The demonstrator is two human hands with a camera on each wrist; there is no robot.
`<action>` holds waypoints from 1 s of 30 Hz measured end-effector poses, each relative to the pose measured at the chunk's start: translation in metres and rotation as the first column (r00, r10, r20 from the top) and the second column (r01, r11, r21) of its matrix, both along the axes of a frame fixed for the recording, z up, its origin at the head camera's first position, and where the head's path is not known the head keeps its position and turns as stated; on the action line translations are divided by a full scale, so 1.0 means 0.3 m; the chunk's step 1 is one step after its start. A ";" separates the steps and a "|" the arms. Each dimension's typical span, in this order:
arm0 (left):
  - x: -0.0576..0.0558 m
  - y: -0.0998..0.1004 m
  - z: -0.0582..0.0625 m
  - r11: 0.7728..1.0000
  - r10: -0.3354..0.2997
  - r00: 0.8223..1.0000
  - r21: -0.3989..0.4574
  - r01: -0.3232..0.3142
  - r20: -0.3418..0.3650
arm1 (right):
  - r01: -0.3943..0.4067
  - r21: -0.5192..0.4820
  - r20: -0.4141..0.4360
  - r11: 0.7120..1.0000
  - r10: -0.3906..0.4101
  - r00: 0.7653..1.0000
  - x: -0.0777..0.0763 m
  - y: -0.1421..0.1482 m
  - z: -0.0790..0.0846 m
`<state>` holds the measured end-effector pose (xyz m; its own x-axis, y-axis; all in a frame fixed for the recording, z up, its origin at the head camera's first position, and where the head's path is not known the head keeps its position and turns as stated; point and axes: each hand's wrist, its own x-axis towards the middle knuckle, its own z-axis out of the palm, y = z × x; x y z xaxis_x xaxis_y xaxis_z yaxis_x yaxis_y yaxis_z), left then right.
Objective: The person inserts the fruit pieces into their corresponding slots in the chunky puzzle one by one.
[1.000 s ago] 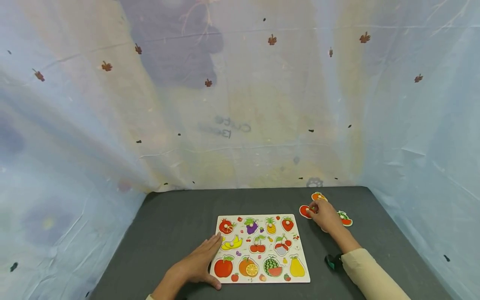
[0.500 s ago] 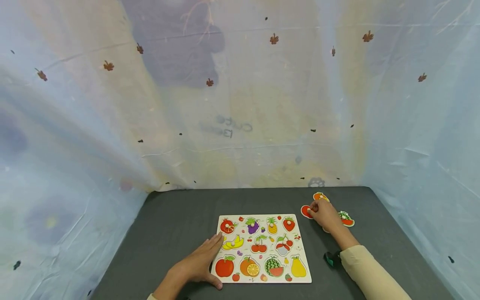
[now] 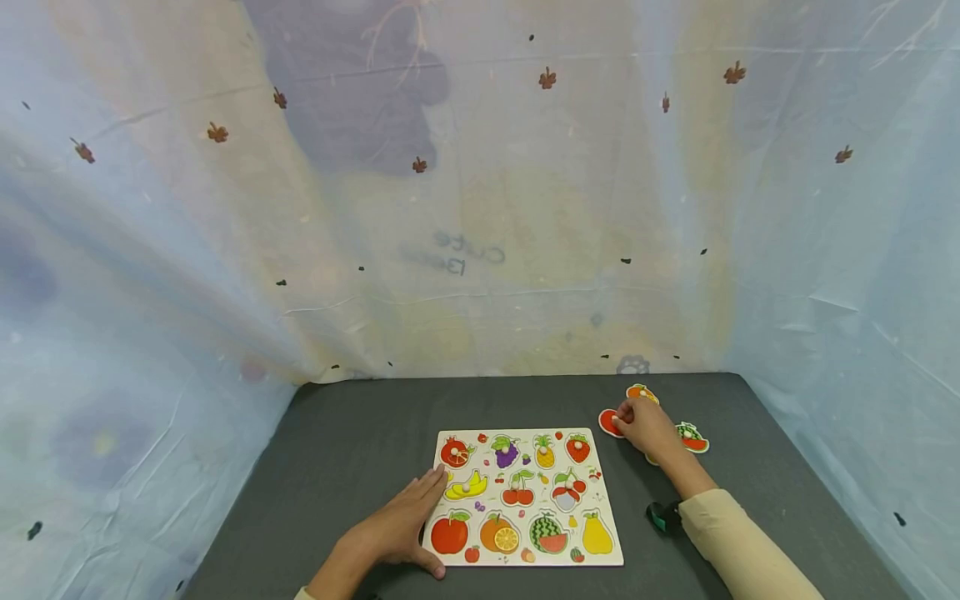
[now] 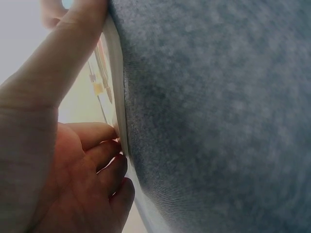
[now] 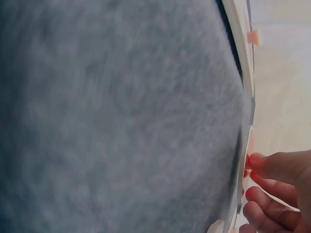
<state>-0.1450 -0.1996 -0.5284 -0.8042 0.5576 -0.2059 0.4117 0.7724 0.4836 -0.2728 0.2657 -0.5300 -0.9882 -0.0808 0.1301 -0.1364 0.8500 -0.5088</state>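
Note:
My left hand (image 3: 405, 521) rests along the left side of a white fruit puzzle board (image 3: 491, 500), fingers extended over its edge and thumb by its near corner. In the left wrist view, the fingertips touch the board's thin edge (image 4: 116, 73). With thumb and forefinger, my right hand (image 3: 651, 429) pinches a red fruit puzzle piece (image 3: 609, 422), flat and low at the table, right of the board. The hand covers part of that piece. Close around it lie an orange puzzle piece (image 3: 641, 392) and a watermelon puzzle piece (image 3: 692, 438).
The pale edge of another piece (image 3: 651, 460) peeks out under my right wrist. A dark object with a green patch (image 3: 664, 518) sits by my right sleeve. The dark grey table (image 3: 375, 425) ends against a patterned curtain (image 3: 480, 333).
The red piece shifts very slightly left in the right hand's fingers. My left hand stays on the board. The view has moved slightly.

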 end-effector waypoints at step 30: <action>0.004 0.004 0.002 1.000 0.008 1.000 0.005 -0.008 0.011 | -0.138 -0.024 -0.097 0.990 0.135 0.986 0.109 -0.190 0.087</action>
